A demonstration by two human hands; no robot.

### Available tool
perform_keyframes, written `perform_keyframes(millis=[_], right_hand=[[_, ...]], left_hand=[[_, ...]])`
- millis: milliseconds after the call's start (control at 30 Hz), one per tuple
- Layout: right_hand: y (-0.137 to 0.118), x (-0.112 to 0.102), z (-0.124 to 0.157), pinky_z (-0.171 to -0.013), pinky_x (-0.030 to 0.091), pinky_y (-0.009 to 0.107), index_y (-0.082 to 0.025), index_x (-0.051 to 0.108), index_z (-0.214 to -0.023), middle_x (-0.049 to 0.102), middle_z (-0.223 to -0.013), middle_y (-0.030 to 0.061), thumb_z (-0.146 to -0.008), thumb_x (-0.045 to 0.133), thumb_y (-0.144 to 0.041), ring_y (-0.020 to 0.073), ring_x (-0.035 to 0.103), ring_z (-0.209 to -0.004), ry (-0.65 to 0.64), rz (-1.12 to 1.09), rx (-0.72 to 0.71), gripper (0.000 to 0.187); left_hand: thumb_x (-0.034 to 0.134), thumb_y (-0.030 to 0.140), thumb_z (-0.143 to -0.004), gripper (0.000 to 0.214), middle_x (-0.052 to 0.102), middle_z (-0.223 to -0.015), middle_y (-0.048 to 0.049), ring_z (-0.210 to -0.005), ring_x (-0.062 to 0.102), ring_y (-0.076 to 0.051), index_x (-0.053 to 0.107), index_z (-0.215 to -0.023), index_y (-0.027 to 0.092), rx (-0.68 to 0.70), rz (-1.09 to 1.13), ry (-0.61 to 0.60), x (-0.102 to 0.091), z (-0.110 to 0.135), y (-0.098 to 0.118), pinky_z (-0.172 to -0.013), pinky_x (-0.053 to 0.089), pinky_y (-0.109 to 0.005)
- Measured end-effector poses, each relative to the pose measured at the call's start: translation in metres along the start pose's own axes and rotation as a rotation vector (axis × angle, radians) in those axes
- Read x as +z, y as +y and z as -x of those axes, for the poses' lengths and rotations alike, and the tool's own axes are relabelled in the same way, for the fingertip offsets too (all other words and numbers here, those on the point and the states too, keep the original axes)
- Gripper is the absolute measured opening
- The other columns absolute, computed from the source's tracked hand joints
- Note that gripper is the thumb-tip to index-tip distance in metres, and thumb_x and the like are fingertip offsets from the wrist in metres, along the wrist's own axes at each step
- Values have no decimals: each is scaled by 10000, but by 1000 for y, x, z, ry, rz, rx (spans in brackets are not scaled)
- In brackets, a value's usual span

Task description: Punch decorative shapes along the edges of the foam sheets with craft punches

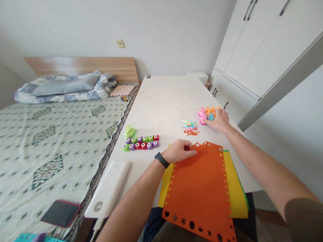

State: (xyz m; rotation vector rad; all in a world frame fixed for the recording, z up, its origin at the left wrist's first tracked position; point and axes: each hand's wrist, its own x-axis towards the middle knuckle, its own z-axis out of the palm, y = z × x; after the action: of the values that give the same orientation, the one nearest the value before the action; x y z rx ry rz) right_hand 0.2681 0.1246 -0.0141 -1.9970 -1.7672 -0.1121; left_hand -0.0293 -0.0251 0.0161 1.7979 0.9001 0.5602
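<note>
My left hand, with a dark band at the wrist, pinches the top edge of an orange sheet. Shaped holes run along the sheet's edges: dots, stars, flowers, a heart, a crown. It lies over a yellow sheet with a green edge beneath and overhangs the table's front. At the right, my right hand closes its fingers around a craft punch in a cluster; a blue punch shows between thumb and fingers. Pink punches and orange punches sit against it. Which punch it grips is partly hidden.
Small paper cutouts lie in a pile on the white table. Two rows of small punches and a light green punch stand left. A white power strip-like device lies at the left edge, beside the bed.
</note>
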Motion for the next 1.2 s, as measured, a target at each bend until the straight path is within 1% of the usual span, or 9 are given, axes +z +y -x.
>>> perform_keyframes(millis=[167, 367, 567, 733, 867, 1067, 1133, 1200], right_hand=[[0, -3, 0, -1062, 335, 542, -154, 458, -1374, 432, -1408, 232, -597, 734, -766, 431, 400, -1288, -20, 15, 17, 1027], [-3, 2, 2, -1063, 320, 534, -154, 452, -1366, 429, -1400, 221, -636, 715, -735, 422, 388, -1289, -3, 39, -18, 969], [-15, 6, 2, -1046, 327, 544, -124, 469, -1319, 440, -1356, 234, -656, 686, -743, 427, 382, -1264, 1, 62, -13, 933], [-29, 5, 3, -1055, 317, 538, -110, 424, -1367, 422, -1373, 242, -698, 693, -646, 420, 358, -1282, 44, 94, -51, 899], [-31, 5, 3, -1041, 325, 535, -117, 426, -1357, 426, -1370, 243, -711, 695, -604, 417, 360, -1276, 55, 111, -49, 853], [-28, 5, 4, -1033, 328, 548, -116, 451, -1329, 431, -1373, 249, -692, 715, -616, 423, 366, -1269, 70, 103, -38, 852], [-30, 3, 4, -1027, 335, 546, -124, 479, -1300, 455, -1349, 240, -687, 718, -634, 418, 379, -1258, 104, 86, -49, 832], [-36, -1, 4, -1024, 343, 544, -130, 511, -1268, 487, -1314, 234, -708, 708, -639, 409, 404, -1238, 143, 53, -91, 782]], left_hand=[[652, 452, -849, 327, 498, -640, 34, -599, 402, -89, 614, -735, 148, 7, -15, 1, 1, -1, -1, -546, 300, -240], [650, 439, -848, 331, 461, -627, 42, -597, 389, -85, 579, -699, 152, 18, -21, 12, 1, -1, -1, -542, 295, -234], [648, 445, -846, 329, 476, -629, 40, -598, 396, -88, 592, -707, 152, 16, -28, 12, 1, -1, 1, -546, 296, -237], [651, 453, -840, 331, 483, -627, 41, -592, 399, -86, 593, -710, 153, 6, -13, 12, 0, -1, 3, -546, 303, -236], [653, 459, -833, 334, 494, -630, 37, -592, 409, -88, 602, -712, 153, 10, -15, 22, 1, -1, 1, -541, 304, -234], [651, 454, -832, 330, 497, -631, 34, -598, 415, -91, 602, -709, 152, 16, -25, 26, 2, -1, 0, -540, 305, -234], [648, 459, -833, 334, 494, -632, 36, -597, 413, -90, 593, -708, 154, 14, -13, 20, 1, -1, 0, -543, 311, -234], [643, 465, -835, 337, 494, -633, 38, -593, 411, -88, 588, -711, 156, 11, -10, 10, 1, -1, 0, -545, 310, -236]])
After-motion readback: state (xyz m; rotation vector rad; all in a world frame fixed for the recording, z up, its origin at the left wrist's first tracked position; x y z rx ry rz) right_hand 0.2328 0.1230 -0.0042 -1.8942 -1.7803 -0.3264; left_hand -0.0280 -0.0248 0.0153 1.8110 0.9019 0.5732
